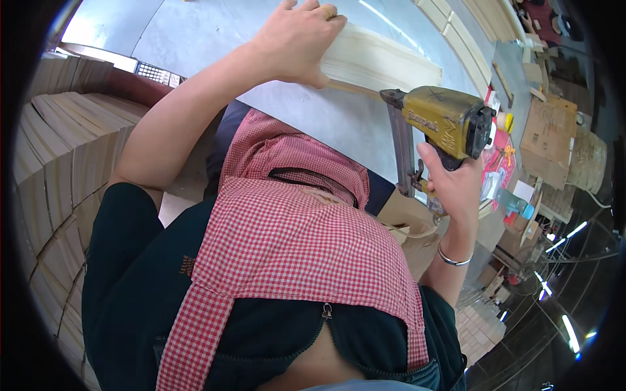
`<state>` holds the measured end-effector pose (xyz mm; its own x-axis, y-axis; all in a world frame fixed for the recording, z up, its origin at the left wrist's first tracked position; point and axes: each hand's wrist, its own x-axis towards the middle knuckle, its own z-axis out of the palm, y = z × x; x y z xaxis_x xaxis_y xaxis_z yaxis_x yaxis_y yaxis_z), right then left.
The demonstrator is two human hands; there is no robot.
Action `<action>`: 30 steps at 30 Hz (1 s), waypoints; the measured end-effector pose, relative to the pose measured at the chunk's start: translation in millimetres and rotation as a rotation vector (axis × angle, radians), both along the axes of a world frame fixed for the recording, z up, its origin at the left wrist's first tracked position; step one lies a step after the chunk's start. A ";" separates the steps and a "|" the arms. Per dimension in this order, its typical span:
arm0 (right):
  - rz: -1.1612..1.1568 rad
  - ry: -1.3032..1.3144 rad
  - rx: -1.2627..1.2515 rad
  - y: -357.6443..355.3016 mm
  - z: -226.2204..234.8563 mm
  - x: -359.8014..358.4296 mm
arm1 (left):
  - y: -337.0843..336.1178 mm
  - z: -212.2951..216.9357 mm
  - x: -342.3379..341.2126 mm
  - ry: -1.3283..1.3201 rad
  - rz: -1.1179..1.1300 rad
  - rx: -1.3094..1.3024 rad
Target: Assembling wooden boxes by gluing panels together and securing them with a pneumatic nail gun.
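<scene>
Covering the person's front nearest the camera, a red-and-white checked apron (300,241) lies over a dark green top (130,254). Farther out, the right hand (460,186), with a silver bracelet (454,262) at its wrist, is closed around the grip of a yellow and black nail gun (443,117), thumb on the near side. The gun's nose reaches the near edge of a pale wooden piece (388,62), toward its right end; whether the two touch, I cannot tell. This wood lies on a grey table (195,39), beyond and to the left of the right hand. At its other end the left hand (293,42) holds it, thumb spread to the near edge and fingers across the top, a ring (328,10) on one finger. Past the wood, pale strips (456,29) lie along the table. To the left stand stacked boards (72,137); off to the right are a blue bottle (518,204), cardboard boxes (551,140) and, farthest away, bright tube lights (570,332).
</scene>
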<state>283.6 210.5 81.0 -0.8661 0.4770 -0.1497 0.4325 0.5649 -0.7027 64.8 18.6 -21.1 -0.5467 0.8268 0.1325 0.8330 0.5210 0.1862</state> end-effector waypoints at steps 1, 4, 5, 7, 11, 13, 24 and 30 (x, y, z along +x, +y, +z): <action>0.002 -0.009 -0.010 -2.9 0.0 -2.4 | 0.4 -0.7 -0.4 0.002 -0.010 0.022; 0.006 -0.030 -0.026 -7.8 0.9 -7.3 | -3.9 -3.6 -4.0 0.003 -0.030 0.072; 0.005 -0.041 -0.021 -8.7 1.1 -8.4 | -4.1 -4.7 -5.2 -0.014 -0.033 0.076; 0.001 -0.061 -0.010 -10.1 1.5 -9.9 | -4.0 -6.9 -7.3 -0.048 -0.042 0.083; -0.055 -0.119 -0.043 -15.0 5.6 -11.8 | -3.5 -12.4 -7.3 -0.047 -0.063 0.158; -0.110 -0.162 -0.085 -18.8 7.4 -11.9 | -3.1 -15.3 -6.7 -0.025 -0.081 0.226; -0.111 -0.072 0.033 -32.9 -0.1 -10.0 | -20.3 -38.7 -5.9 -0.091 -0.044 0.455; -0.028 -0.064 0.024 -58.0 7.0 -20.6 | -56.4 -70.2 -5.8 -0.485 0.030 0.612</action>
